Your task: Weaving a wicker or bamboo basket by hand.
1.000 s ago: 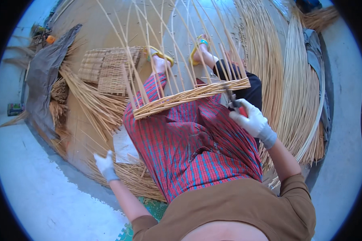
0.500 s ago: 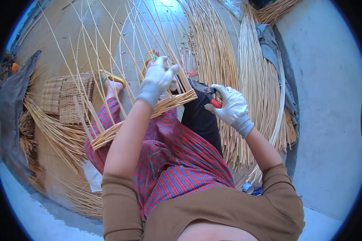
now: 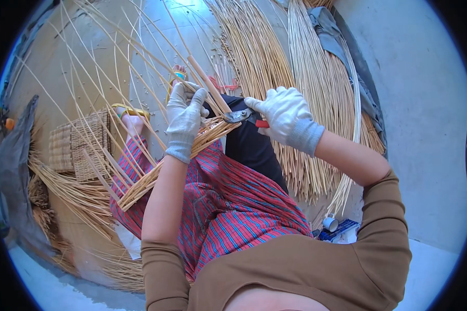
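Note:
A half-woven wicker frame (image 3: 208, 136) lies across my lap, its woven band running from lower left to upper right and long thin rods rising from it. My left hand (image 3: 186, 115), in a white glove, grips rods of the frame near its right end. Gloved too, my right hand (image 3: 287, 114) is closed around pruning shears (image 3: 239, 116) with a red handle. The metal jaws of the shears meet the right end of the woven band, by the foot of a thick stake (image 3: 208, 83). Whether the blades have closed on a rod I cannot tell.
Long bundles of willow rods (image 3: 316, 103) lie on the floor to the right. A woven wicker panel (image 3: 91, 145) and loose rods (image 3: 75, 186) lie at the left. A white cup (image 3: 330, 223) stands beside a blue item (image 3: 342, 230) near my right elbow.
My right hand has brought the shears left, onto the frame's right end. My left hand has moved down and slightly left, now gripping closer to the woven band. The whole view has shifted slightly.

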`<state>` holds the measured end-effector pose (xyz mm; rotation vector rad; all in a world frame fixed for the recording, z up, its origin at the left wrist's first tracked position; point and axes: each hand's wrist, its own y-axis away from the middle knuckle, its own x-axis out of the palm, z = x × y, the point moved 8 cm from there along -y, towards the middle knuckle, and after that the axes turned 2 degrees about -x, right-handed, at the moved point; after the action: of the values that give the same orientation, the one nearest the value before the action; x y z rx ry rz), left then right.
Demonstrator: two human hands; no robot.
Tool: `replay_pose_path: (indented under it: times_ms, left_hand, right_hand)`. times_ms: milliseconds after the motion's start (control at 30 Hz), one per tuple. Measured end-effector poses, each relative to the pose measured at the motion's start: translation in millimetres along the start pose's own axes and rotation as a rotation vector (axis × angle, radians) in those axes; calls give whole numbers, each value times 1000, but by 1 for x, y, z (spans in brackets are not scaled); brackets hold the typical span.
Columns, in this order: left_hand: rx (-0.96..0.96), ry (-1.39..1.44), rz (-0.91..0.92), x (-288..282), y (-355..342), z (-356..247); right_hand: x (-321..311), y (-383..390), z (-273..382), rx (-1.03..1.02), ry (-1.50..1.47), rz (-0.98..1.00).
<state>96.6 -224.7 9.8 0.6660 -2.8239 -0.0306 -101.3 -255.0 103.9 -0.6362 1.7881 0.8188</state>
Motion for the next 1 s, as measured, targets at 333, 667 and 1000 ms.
replay_pose_path:
  times_ms: [333, 667, 1000]
  left_hand:
    - [38, -65, -148, -14, 2, -26]
    - [378, -570, 138, 54, 56, -31]
    - [242, -1357, 265, 64, 52, -11]
  right_hand:
    - [40, 2, -20, -136, -285, -126]
    - [80, 28, 11, 93, -1632, -408]
    - [410, 75, -17, 644, -1146, 230]
